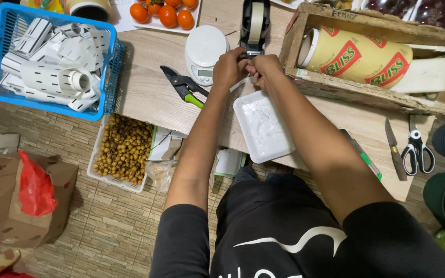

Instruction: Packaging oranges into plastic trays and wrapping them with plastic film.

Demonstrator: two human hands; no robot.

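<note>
Both my hands meet at the front of a black tape dispenser (pixel 254 23) on the wooden table (pixel 145 95). My left hand (pixel 228 67) and my right hand (pixel 263 68) pinch a strip of clear tape pulled from the dispenser's cutter. Just below my hands lies an empty white foam tray (pixel 262 126), tilted, near the table's front edge. A small white kitchen scale (pixel 204 51) stands beside my left hand.
Green-handled pruning shears (pixel 184 86) lie left of my hands. A blue basket (pixel 52 56) holds paper rolls. A wooden crate (pixel 372 56) holds a roll of cling film. A knife (pixel 395 149) and scissors (pixel 418 149) lie at right. A crate of small brown fruit (pixel 122 152) sits on the floor.
</note>
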